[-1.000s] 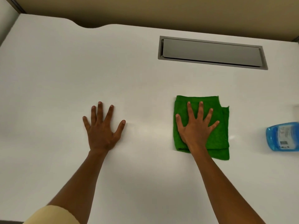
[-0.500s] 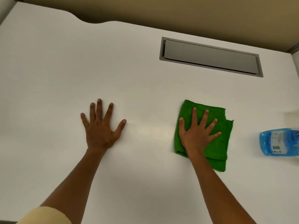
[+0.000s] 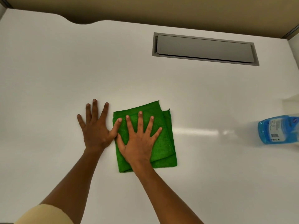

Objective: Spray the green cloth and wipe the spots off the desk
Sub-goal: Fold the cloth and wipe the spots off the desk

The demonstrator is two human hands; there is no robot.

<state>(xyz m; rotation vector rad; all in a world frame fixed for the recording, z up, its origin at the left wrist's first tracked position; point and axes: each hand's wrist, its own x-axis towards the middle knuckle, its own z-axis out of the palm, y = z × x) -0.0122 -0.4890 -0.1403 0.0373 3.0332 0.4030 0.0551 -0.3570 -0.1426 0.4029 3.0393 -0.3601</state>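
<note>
Head view: my right hand [image 3: 139, 143] lies flat, fingers spread, pressing the green cloth [image 3: 163, 143] on the white desk [image 3: 64, 70]. My left hand [image 3: 95, 128] rests flat beside it, thumb touching. The cloth looks soft and light, so I press in the middle.

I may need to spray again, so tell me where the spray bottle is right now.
In the head view the blue spray bottle lies at the right edge of the white desk, well right of the green cloth and clear of both hands.
</note>
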